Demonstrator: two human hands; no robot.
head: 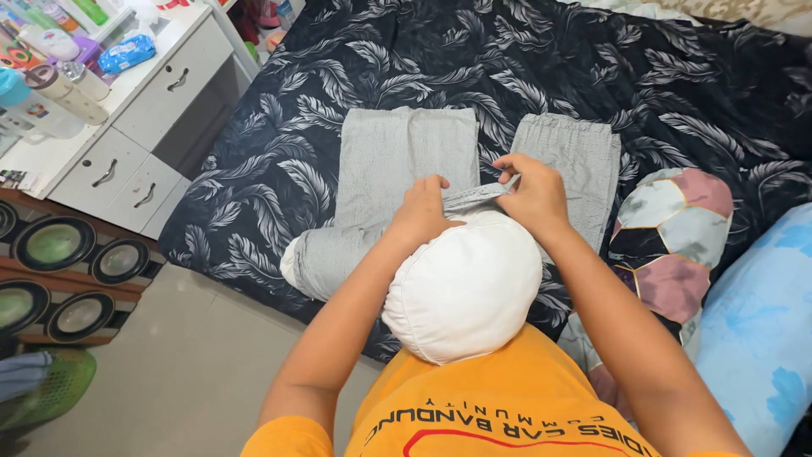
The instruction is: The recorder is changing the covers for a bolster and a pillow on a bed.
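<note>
Now, your view: you look down at a bed from above.
Left hand [420, 208]: it is closed, the fingers curl and pinch the edge of the grey pillowcase [406, 161] near the middle of the picture.
Right hand [531, 196]: it is also closed, the fingertips pinch the same grey edge just at 2 o'clock from your left hand; the two hands are near each other.
White pillow [463, 288]: it lies under both your wrists, at 6 o'clock from the hands, round and plump, and its upper end goes into the grey opening you hold.
Grey pillowcase: it lies spread on the bed at 12 o'clock from the pillow, with one rolled end at 9 o'clock.
Bedsheet [643, 76]: dark with a pale feather pattern, under everything.
Patterned cushion [672, 245]: at 3 o'clock from your right hand, apart from it.
Blue pillow [761, 322]: at 4 o'clock, at the picture's edge.
White drawers [144, 127]: at 10 o'clock, beside the bed.
</note>
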